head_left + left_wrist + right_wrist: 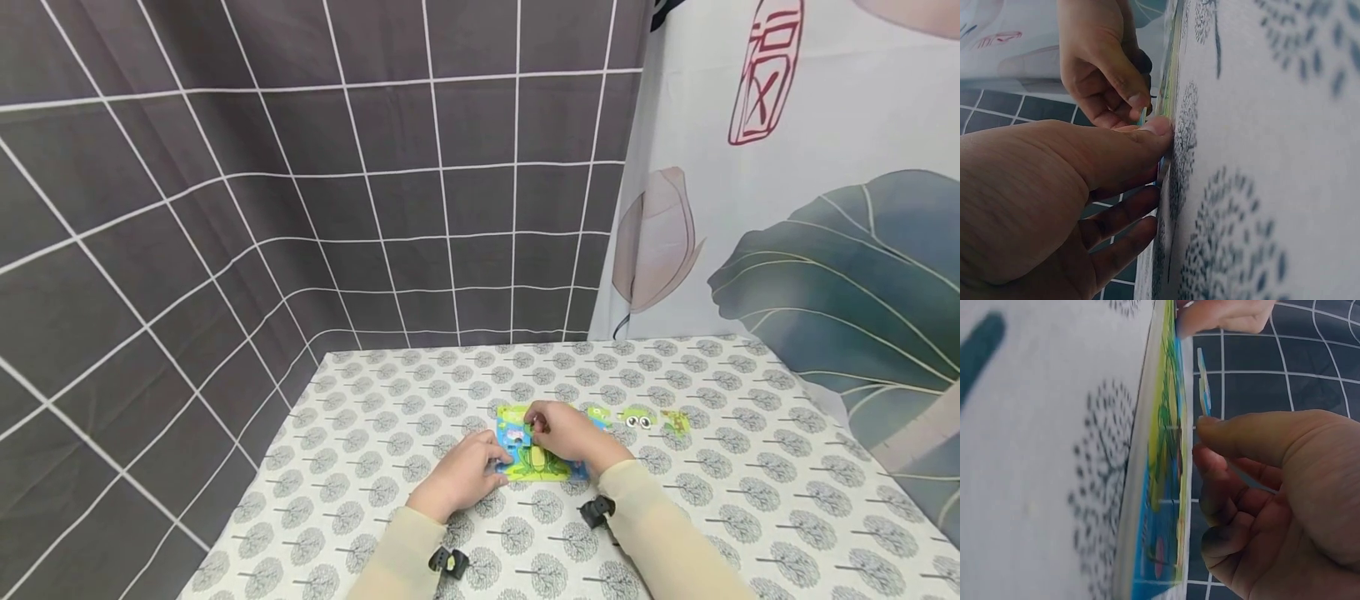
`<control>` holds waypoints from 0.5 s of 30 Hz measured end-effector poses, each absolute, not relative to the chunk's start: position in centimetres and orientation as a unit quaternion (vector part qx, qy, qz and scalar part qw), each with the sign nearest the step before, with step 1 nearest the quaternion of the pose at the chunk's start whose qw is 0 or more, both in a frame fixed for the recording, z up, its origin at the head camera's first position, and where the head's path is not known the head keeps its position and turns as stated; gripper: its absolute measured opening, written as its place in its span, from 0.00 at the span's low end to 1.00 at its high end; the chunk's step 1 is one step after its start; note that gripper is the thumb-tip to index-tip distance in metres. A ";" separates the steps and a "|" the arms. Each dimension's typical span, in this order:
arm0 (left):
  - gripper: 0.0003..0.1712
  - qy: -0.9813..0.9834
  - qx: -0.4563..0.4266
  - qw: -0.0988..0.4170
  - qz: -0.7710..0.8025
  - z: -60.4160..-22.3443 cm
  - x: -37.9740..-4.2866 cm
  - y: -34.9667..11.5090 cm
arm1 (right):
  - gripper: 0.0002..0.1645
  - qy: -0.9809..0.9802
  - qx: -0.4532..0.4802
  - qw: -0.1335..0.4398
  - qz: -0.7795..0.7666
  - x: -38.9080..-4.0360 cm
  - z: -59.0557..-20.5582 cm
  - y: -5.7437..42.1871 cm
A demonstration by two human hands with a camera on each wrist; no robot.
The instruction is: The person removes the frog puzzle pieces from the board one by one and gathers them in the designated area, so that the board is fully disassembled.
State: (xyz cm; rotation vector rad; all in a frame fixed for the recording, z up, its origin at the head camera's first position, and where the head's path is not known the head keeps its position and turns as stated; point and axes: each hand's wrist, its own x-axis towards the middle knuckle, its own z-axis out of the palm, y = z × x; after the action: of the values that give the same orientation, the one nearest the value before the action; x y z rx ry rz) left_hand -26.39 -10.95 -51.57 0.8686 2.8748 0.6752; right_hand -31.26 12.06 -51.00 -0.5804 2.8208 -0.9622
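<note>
A colourful frog jigsaw board point(542, 477) in green, yellow and blue lies flat on the table. My right hand point(566, 433) is over its upper middle, pinching a thin puzzle piece point(1204, 384) between thumb and fingers, raised off the board in the right wrist view. At the board's left edge, my left hand point(463, 473) touches the rim, its thumb point(1157, 126) right at the edge and the other fingers loosely extended. The right hand and forearm hide part of the board.
Loose puzzle pieces lie right of the board: one with two cartoon eyes point(638, 421), and a green and brown one point(676, 422) farther right. The tree-print tablecloth point(360, 500) covers the table. A dark grid curtain point(390, 208) hangs behind, a leaf-print curtain point(840, 275) at right.
</note>
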 end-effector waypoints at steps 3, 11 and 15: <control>0.17 0.934 0.284 0.029 0.215 -51.5 -26.4 -11.0 | 0.11 0.929 -0.187 0.054 -0.314 -31.3 -50.8 12.5; 0.16 0.935 0.291 0.021 0.203 -51.5 -26.3 -10.9 | 0.10 0.935 -0.184 0.023 -0.303 -31.2 -50.6 14.3; 0.16 0.935 0.288 0.024 0.205 -51.6 -26.3 -10.9 | 0.11 0.934 -0.183 0.024 -0.306 -31.0 -50.3 15.2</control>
State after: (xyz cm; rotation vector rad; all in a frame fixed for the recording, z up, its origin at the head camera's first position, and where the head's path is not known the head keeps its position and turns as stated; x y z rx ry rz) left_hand -26.33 -10.93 -51.57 0.8921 2.8927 0.6341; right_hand -30.95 15.22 -50.31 -0.5660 2.8900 -0.9468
